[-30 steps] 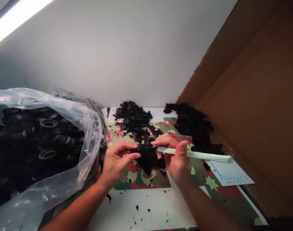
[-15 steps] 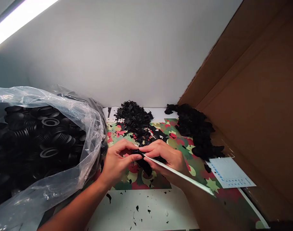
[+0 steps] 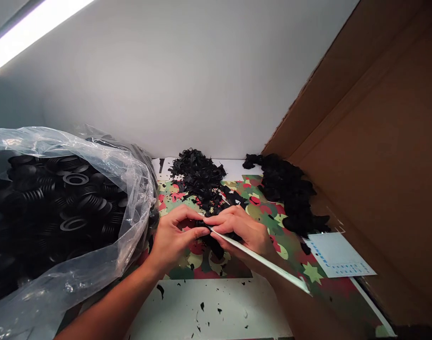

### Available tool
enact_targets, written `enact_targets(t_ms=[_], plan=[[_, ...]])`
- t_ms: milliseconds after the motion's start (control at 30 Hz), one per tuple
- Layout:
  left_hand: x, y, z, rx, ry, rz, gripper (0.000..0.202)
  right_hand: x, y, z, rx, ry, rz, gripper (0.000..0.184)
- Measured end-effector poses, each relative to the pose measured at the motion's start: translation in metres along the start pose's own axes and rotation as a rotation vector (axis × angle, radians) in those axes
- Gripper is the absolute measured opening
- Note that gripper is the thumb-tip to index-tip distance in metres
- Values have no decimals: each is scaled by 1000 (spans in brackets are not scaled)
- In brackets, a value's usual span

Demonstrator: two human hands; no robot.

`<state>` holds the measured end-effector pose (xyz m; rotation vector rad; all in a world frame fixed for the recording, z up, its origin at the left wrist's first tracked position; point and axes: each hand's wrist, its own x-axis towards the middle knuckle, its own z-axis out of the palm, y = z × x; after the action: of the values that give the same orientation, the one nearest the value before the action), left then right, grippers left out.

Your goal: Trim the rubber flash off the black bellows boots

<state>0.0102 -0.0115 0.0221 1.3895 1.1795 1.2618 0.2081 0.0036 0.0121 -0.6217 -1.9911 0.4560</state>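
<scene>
Between the thumb and fingertips of my left hand (image 3: 175, 238) is a small black rubber part (image 3: 201, 224), mostly hidden by the fingers. My right hand (image 3: 244, 231) is closed on a long, thin, pale tool (image 3: 265, 260). The tool slants from the rubber part back toward the lower right; its working tip is hidden at the fingers, so its kind is unclear. Both hands meet at the part, fingertips nearly touching. Under them are black pieces (image 3: 214, 246) on a camouflage-patterned sheet (image 3: 233, 270).
At left, a clear plastic bag (image 3: 138, 198) holds many black ribbed rubber parts (image 3: 76, 178). Black shavings (image 3: 196, 172) are heaped by the wall, with another black pile (image 3: 289, 189) further right. A printed card (image 3: 343, 255) lies beside the cardboard (image 3: 386, 156). Scraps dot the white surface (image 3: 187, 307).
The right fingers and the pale tool have shifted very slightly, with the tool's rear end a little lower and to the left. The left hand keeps its hold on the rubber part.
</scene>
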Motion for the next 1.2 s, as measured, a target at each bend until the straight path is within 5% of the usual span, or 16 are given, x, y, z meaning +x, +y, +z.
enact_targets(t_ms=[167,467,733,933,1200], plan=[[2,-4,1,-35,22,-25,14,-2,-4,13,-150,51,-52,19],[1,0,4,-164,19,-64,22,3,5,13,-215,279,221,17],[0,-1,4,-72,29,26,21,4,7,14,321,143,633,29],[1,-5,4,-51,10,27,21,8,-8,17,382,35,717,45],[3,-4,8,-252,37,-15,20,12,-14,18,640,123,842,46]])
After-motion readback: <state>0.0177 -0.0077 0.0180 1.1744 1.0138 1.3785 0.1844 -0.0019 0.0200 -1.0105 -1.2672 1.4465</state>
